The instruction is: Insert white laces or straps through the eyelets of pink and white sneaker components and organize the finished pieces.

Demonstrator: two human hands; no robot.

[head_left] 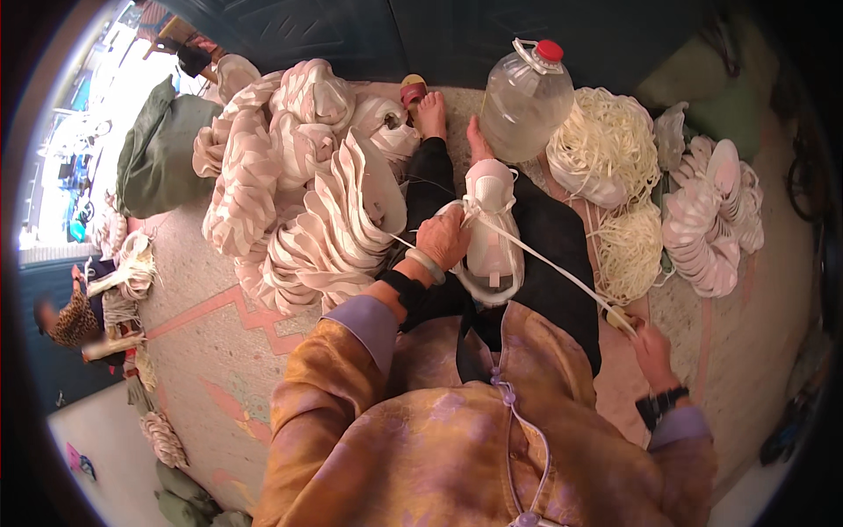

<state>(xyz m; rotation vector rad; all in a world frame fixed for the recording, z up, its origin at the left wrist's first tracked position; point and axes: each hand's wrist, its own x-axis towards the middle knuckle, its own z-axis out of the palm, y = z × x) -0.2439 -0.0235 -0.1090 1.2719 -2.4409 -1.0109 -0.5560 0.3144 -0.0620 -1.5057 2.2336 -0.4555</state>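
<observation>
A pale pink-white shoe upper (pixel 493 250) lies lengthwise over my dark-trousered lap, toe pointing away. My left hand (pixel 442 235) is closed on its left edge by the lacing area, and a short lace end sticks out left of the fingers. From the lacing area a flat white lace (pixel 555 269) runs taut down to the right. My right hand (pixel 652 353), out beyond my right thigh, is closed on that lace. A small yellowish piece (pixel 619 321) shows at its fingertips; I cannot make out what it is.
Stacked shoe uppers (pixel 307 220) heap up on the left, with a green sack (pixel 167 149) behind. Ahead stands a big clear bottle (pixel 527 105) with a red cap. Loose laces (pixel 606 145) and more uppers (pixel 713 215) lie right. Another person (pixel 75 321) sits far left.
</observation>
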